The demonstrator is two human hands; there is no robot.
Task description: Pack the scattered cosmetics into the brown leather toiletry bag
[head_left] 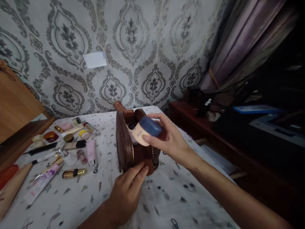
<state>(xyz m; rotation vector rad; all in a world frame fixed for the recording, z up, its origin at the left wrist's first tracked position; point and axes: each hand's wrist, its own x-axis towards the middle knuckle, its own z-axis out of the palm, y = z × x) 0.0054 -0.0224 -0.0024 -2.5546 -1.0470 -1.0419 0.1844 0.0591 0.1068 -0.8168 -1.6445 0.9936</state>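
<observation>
A brown zippered bag (125, 144) stands open on the patterned white cloth (152, 197). Over its opening, my right hand (168, 136) grips a cream jar with a dark blue lid (150, 126), tilted, between thumb and fingers. A round black-topped container (132, 126) shows inside the bag, partly hidden by the jar. My left hand (128, 190) rests at the near end of the bag, its fingertips on the brown flap (149, 167); those fingers lie extended, holding nothing.
Several cosmetics lie to the left, including a pink tube (91, 152), a gold-and-black tube (74, 173) and a long white-and-purple tube (43, 184). A wooden board (19, 105) leans at far left. Dark red furniture (188, 117) stands right of the cloth; patterned wallpaper is behind.
</observation>
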